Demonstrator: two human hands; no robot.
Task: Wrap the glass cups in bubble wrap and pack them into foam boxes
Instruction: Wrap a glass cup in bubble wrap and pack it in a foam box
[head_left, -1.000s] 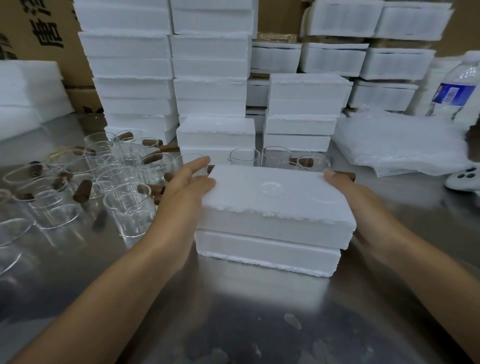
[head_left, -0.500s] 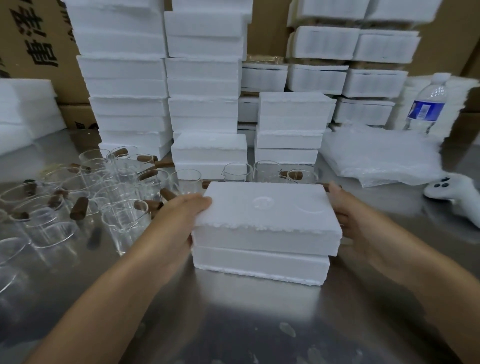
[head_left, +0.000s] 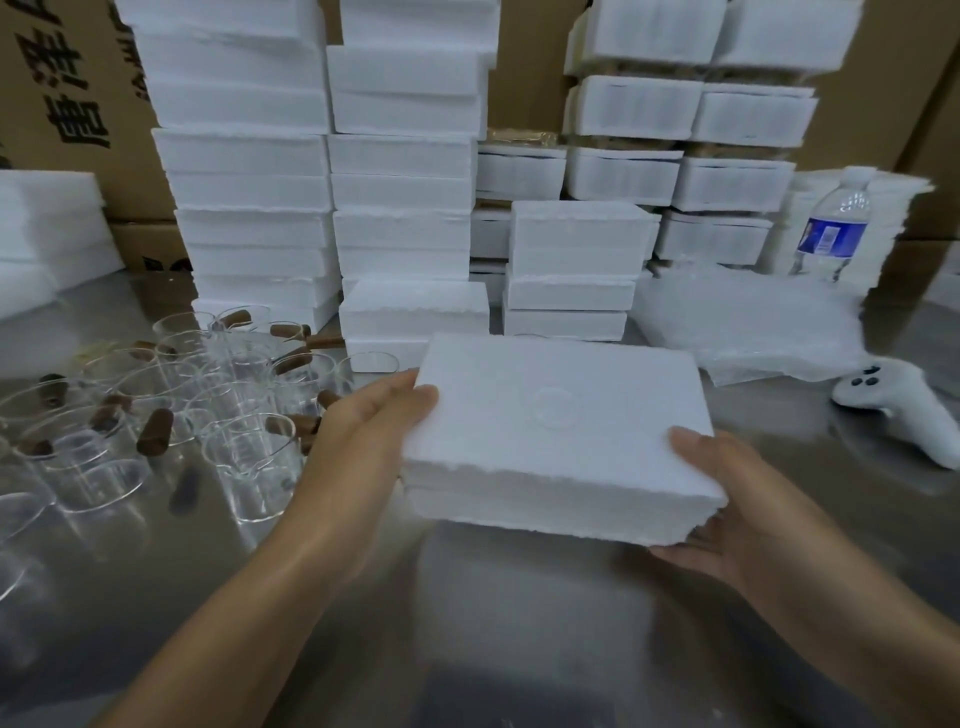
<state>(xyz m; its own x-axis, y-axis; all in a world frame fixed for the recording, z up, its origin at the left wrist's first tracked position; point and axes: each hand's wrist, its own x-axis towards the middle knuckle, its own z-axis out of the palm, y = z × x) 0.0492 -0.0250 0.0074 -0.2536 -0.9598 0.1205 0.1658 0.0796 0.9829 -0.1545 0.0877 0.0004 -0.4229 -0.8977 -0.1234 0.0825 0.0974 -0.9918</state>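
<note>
Shiny steel table (head_left: 519, 639), white foam box stacks (head_left: 405, 156) at twelve o'clock, left hand (head_left: 363, 447) and right hand (head_left: 727, 519) gripping white rectangular foam box (head_left: 556, 415), now lifted off table

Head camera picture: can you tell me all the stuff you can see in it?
held foam box: one, white, over the table between both hands
stacked foam boxes: many, white, piled at the back
glass cups: many, clear with brown handles, table's left side
bubble wrap: one pile, whitish, back right
water bottle: one, clear with blue label, far right
controller: one, white, on the table at right
foam sheets: one pile, white, far left
cardboard boxes: brown, behind the stacks
table: one, grey metal
left hand: grips the box's left end
right hand: grips its near right corner
</note>
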